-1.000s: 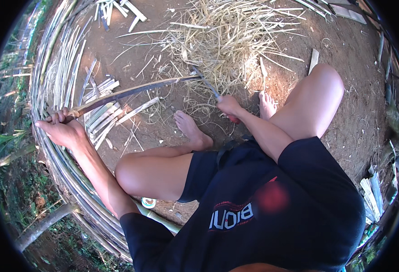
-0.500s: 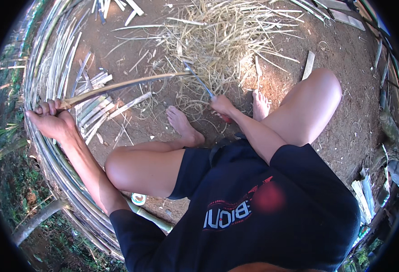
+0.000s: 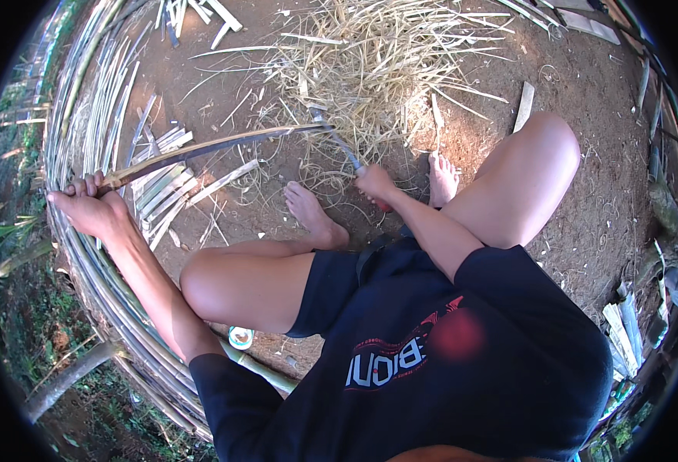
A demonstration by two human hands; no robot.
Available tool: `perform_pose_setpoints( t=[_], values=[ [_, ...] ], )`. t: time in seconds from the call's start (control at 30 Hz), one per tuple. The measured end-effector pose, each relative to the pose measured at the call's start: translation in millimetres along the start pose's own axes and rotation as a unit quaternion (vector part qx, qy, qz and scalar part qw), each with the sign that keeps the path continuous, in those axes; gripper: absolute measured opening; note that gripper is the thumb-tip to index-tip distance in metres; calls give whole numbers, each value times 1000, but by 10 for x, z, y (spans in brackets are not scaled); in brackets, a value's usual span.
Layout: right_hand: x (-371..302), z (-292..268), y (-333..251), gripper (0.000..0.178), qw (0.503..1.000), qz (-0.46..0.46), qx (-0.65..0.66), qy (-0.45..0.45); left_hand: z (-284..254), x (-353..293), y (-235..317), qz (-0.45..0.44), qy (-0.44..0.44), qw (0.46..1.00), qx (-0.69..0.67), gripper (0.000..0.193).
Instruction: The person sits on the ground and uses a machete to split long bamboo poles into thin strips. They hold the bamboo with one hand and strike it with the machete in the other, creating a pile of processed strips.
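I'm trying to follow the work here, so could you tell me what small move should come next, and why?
Probably draw the knife along the bamboo strip toward the left hand: the blade meets the strip's far end, the left hand grips its near end, and shavings lie piled beyond.

A bamboo strip (image 3: 200,150) runs from the left hand (image 3: 85,208) at frame left to a knife (image 3: 335,138) near centre, gripped by the right hand (image 3: 375,183). Shavings (image 3: 385,69) lie above; split slats (image 3: 158,192) lie below the strip.
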State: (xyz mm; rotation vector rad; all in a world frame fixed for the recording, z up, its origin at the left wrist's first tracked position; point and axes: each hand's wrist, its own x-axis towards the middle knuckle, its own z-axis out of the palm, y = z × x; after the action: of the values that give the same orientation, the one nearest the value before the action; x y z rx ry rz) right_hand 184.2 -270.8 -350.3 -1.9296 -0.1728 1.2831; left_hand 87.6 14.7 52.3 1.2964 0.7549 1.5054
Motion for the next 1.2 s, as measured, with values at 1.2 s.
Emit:
perform_pose_setpoints(
  t=[1.2],
  values=[
    [-669,33,-769,28,922,-346,-129,-112,1322,139,764,-76,-335,938,-48,60]
  ],
)
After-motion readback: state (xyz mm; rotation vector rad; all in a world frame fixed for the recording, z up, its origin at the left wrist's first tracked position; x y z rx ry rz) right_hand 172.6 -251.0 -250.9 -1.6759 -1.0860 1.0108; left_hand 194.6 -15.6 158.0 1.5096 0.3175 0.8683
